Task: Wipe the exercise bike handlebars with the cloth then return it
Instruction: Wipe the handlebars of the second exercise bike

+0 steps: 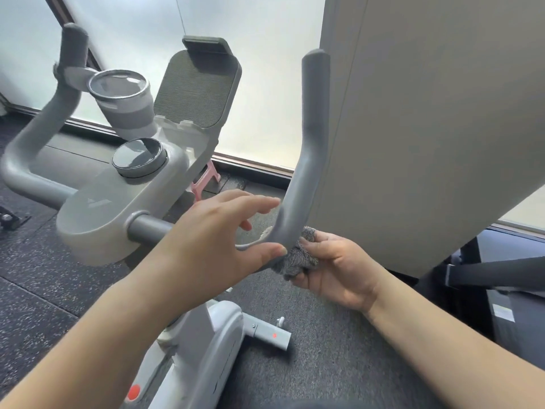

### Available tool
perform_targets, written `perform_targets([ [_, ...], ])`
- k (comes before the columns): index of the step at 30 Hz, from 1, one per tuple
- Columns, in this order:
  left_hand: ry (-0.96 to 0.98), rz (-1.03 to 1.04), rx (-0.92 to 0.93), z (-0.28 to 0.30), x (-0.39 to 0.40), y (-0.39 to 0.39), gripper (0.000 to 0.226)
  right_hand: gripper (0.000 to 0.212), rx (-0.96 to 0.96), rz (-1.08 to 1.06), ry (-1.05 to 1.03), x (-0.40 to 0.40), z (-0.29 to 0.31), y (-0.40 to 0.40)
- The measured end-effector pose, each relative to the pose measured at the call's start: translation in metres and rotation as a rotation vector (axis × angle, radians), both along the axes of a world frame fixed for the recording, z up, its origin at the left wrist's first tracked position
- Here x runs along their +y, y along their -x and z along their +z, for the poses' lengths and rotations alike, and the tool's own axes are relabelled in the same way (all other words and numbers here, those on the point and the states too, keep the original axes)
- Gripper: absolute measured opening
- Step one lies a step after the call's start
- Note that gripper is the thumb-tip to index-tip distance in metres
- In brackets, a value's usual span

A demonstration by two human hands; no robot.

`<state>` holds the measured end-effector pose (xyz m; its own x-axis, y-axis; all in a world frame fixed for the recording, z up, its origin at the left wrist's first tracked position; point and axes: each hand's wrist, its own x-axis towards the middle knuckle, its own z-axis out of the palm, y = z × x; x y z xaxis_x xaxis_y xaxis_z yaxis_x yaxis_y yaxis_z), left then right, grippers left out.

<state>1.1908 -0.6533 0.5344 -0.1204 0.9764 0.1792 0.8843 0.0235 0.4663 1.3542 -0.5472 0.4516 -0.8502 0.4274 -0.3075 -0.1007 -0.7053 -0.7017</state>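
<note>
Grey terry cloth (298, 261) sits bunched at the lower bend of the right handlebar (309, 160), wedged between the bar and the right hand (336, 270). The right hand grips the cloth with curled fingers and presses it against the underside and outer face of the bend, which suits wiping the curve where the bar turns upward. The left hand (218, 240) hovers just left of the same bend with fingers spread and relaxed; its thumb tip touches or nearly touches the bar beside the cloth, and contact cannot be confirmed. This placement likely steadies the bar or prepares to guide the cloth around it.

The upright section of the right handlebar rises above the cloth and shows no cloth contact. The left handlebar (38, 122) stands well apart, across the console (118, 208), with a cup (124, 101) in the holder, a round dial (138, 157) and a tablet rest (197, 87) between the two bars.

Judgement: wiping is in progress on the right bar. The return of the cloth is not yet done; its storage place is not visible.
</note>
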Motion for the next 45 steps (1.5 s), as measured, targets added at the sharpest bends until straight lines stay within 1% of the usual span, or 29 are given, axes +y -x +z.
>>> perform_targets([
  [6, 0.008, -0.003, -0.027, 0.001, 0.007, -0.002, 0.063, 0.039, 0.023, 0.020, -0.032, 0.034, 0.007, 0.000],
  [10, -0.001, 0.006, -0.043, 0.004, 0.017, -0.006, 0.067, 0.039, 0.008, -0.004, -0.059, 0.054, 0.012, 0.001],
  [13, -0.021, 0.023, -0.062, 0.006, 0.027, -0.009, 0.070, 0.043, -0.011, -0.015, -0.107, 0.068, 0.019, 0.002],
  [17, -0.020, 0.009, -0.070, 0.008, 0.038, -0.011, 0.077, 0.035, 0.030, -0.071, -0.134, 0.090, 0.030, 0.006],
  [23, 0.013, -0.024, -0.058, 0.007, 0.052, -0.012, 0.086, 0.049, -0.017, -0.076, -0.253, 0.111, 0.045, 0.013],
  [28, 0.022, -0.057, -0.021, 0.007, 0.056, -0.010, 0.087, 0.039, -0.038, -0.059, -0.305, 0.125, 0.062, 0.018],
  [33, 0.019, -0.063, -0.024, 0.006, 0.057, -0.010, 0.086, 0.047, 0.030, -0.176, -0.329, 0.133, 0.081, 0.027],
  [39, 0.013, -0.083, -0.008, 0.005, 0.056, -0.009, 0.085, 0.044, 0.053, -0.279, -0.375, 0.137, 0.093, 0.037],
  [41, 0.010, -0.088, -0.011, 0.005, 0.056, -0.009, 0.085, 0.048, 0.044, -0.300, -0.417, 0.140, 0.099, 0.041],
  [45, 0.007, -0.092, -0.018, 0.004, 0.056, -0.008, 0.085, 0.071, 0.030, -0.346, -0.497, 0.141, 0.110, 0.050],
])
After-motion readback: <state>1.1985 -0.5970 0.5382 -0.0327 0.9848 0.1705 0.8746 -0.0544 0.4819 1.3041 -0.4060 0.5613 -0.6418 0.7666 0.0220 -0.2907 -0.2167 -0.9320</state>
